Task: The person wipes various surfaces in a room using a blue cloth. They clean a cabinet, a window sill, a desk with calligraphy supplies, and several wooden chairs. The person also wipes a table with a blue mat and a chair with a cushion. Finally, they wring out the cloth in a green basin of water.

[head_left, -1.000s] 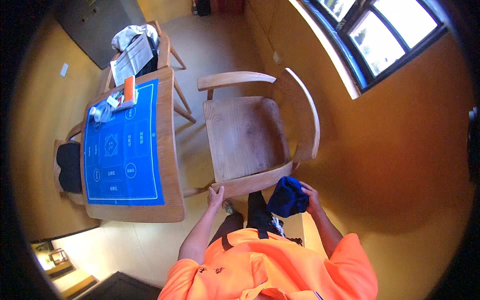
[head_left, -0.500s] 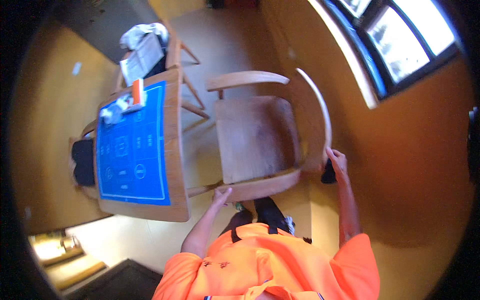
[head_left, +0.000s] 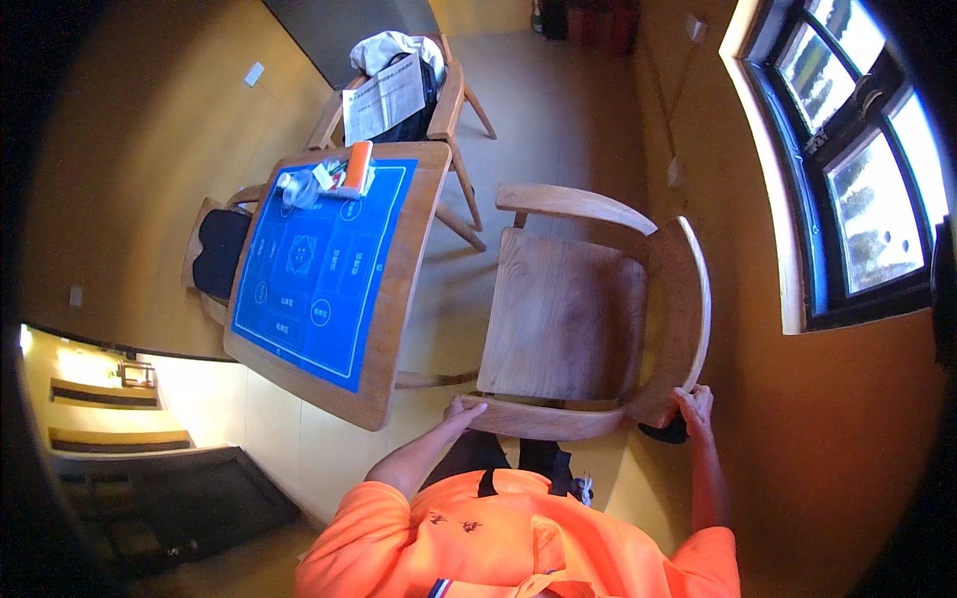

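Note:
A wooden armchair with a flat seat and a curved backrest stands in front of me, its seat opening toward the table on the left. My left hand grips the front end of the near armrest, thumb on top. On the near corner of the curved backrest, my right hand is closed round the wood. A small black item shows under the backrest beside that hand; I cannot tell what it is.
To the left, a wooden table bears a blue mat, a clear plastic item and an orange box. Another chair behind it holds a newspaper and cloth. A dark-cushioned chair stands at the far left. Right: wall and window.
The view has turned, so table, chair and window sit further right and the chair lower in the picture. Both hands keep their hold on the armchair.

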The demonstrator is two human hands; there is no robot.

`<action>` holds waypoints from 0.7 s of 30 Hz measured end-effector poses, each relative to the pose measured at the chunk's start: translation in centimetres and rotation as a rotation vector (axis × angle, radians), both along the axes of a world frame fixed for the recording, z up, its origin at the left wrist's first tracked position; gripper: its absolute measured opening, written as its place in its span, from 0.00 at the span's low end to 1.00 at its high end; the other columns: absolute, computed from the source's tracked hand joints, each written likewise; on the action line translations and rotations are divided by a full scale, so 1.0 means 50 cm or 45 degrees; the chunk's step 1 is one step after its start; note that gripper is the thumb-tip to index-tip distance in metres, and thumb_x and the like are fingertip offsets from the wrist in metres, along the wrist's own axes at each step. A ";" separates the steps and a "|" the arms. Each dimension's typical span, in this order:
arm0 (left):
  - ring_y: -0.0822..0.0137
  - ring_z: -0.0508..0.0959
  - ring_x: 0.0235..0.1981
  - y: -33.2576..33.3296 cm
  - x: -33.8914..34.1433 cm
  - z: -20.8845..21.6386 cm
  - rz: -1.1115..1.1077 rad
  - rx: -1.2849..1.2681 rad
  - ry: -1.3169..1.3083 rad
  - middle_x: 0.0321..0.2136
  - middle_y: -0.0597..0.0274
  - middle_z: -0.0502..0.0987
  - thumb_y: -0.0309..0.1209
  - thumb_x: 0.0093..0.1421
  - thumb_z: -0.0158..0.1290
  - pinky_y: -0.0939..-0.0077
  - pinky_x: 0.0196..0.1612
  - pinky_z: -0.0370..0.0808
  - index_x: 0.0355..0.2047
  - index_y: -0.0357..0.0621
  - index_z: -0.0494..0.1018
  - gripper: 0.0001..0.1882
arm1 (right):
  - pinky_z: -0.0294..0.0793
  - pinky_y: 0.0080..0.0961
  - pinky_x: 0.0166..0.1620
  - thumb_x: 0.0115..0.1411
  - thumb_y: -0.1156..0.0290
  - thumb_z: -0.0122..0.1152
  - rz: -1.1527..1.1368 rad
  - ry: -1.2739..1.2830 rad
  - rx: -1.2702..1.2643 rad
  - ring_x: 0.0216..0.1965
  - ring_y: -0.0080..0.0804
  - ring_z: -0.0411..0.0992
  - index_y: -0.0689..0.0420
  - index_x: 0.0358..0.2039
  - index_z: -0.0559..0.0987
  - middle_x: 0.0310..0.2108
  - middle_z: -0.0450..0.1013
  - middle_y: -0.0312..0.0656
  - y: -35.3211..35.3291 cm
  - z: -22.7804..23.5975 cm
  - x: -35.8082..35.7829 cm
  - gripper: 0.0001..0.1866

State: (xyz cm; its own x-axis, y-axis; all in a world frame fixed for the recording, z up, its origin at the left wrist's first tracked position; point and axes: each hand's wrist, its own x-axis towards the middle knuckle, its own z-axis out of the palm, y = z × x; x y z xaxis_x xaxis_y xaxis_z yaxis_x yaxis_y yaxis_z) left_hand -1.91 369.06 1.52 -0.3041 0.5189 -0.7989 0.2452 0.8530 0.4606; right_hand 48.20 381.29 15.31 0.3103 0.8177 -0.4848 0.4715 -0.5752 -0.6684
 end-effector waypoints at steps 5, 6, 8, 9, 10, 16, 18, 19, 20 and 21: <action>0.53 0.67 0.56 -0.021 0.068 -0.033 -0.157 -0.052 -0.017 0.57 0.45 0.63 0.57 0.44 0.64 0.66 0.49 0.75 0.63 0.37 0.49 0.57 | 0.68 0.32 0.28 0.44 0.63 0.63 -0.037 0.147 0.077 0.22 0.30 0.69 0.67 0.25 0.75 0.20 0.71 0.43 -0.016 -0.018 0.081 0.17; 0.53 0.67 0.57 -0.019 0.089 -0.026 -0.187 -0.041 -0.021 0.58 0.45 0.62 0.57 0.44 0.63 0.66 0.49 0.75 0.63 0.37 0.48 0.57 | 0.69 0.32 0.30 0.46 0.62 0.63 -0.108 0.178 0.103 0.23 0.30 0.69 0.66 0.29 0.75 0.22 0.72 0.44 -0.033 -0.040 0.116 0.18; 0.52 0.69 0.55 -0.011 0.110 -0.027 -0.283 0.007 0.004 0.57 0.45 0.62 0.57 0.45 0.62 0.65 0.52 0.73 0.63 0.37 0.50 0.55 | 0.70 0.33 0.32 0.51 0.60 0.63 -0.241 0.251 0.169 0.24 0.31 0.69 0.65 0.37 0.74 0.26 0.73 0.45 -0.062 -0.113 0.181 0.21; 0.53 0.70 0.54 -0.004 0.131 -0.010 -0.265 -0.025 -0.034 0.56 0.45 0.64 0.57 0.45 0.62 0.65 0.50 0.74 0.62 0.36 0.50 0.54 | 0.71 0.33 0.33 0.52 0.58 0.63 -0.291 0.246 0.091 0.27 0.32 0.70 0.65 0.41 0.72 0.29 0.73 0.45 -0.072 -0.129 0.214 0.24; 0.53 0.71 0.53 0.013 0.159 0.039 -0.263 -0.063 -0.077 0.55 0.44 0.65 0.57 0.45 0.62 0.66 0.49 0.74 0.61 0.36 0.51 0.54 | 0.72 0.34 0.35 0.53 0.56 0.63 -0.358 0.236 0.010 0.29 0.33 0.71 0.64 0.44 0.71 0.32 0.74 0.46 -0.093 -0.144 0.248 0.26; 0.52 0.76 0.45 -0.009 0.151 0.063 -0.379 -0.176 -0.095 0.46 0.42 0.73 0.55 0.47 0.61 0.63 0.47 0.74 0.54 0.38 0.60 0.43 | 0.70 0.36 0.46 0.54 0.53 0.62 -0.085 -0.083 -0.192 0.44 0.37 0.70 0.66 0.50 0.68 0.42 0.73 0.46 -0.072 -0.043 0.187 0.32; 0.49 0.76 0.45 -0.011 0.133 0.037 -0.605 0.111 -0.094 0.46 0.42 0.73 0.52 0.49 0.60 0.61 0.50 0.71 0.54 0.40 0.59 0.41 | 0.71 0.37 0.48 0.53 0.50 0.64 -0.125 -0.154 -0.271 0.47 0.40 0.71 0.63 0.57 0.63 0.44 0.73 0.48 -0.072 -0.040 0.199 0.39; 0.47 0.75 0.46 -0.014 0.125 0.019 -0.716 0.259 -0.095 0.46 0.42 0.73 0.51 0.49 0.60 0.60 0.51 0.70 0.55 0.42 0.59 0.39 | 0.71 0.36 0.48 0.53 0.52 0.65 -0.160 -0.176 -0.220 0.46 0.41 0.71 0.63 0.59 0.62 0.45 0.73 0.48 -0.088 -0.040 0.202 0.40; 0.46 0.75 0.46 -0.011 0.131 0.027 -0.698 0.278 -0.093 0.45 0.43 0.74 0.49 0.52 0.58 0.59 0.49 0.71 0.53 0.44 0.62 0.34 | 0.71 0.35 0.47 0.52 0.55 0.65 -0.218 -0.162 -0.187 0.44 0.40 0.72 0.63 0.56 0.64 0.44 0.73 0.46 -0.119 -0.041 0.205 0.37; 0.46 0.75 0.46 -0.017 0.126 0.019 -0.655 0.293 -0.066 0.44 0.43 0.74 0.49 0.53 0.57 0.59 0.49 0.71 0.52 0.44 0.63 0.32 | 0.72 0.34 0.46 0.51 0.59 0.65 -0.265 -0.147 -0.150 0.43 0.40 0.72 0.63 0.54 0.66 0.43 0.73 0.45 -0.143 -0.032 0.207 0.34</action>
State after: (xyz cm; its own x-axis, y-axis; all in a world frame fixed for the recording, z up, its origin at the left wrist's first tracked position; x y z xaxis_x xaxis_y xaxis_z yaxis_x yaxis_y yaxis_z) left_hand 4.37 368.20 2.44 0.0701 0.7526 -0.6547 0.5750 0.5059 0.6431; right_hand 58.54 374.13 13.73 0.5249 0.6704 -0.5245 0.4044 -0.7386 -0.5394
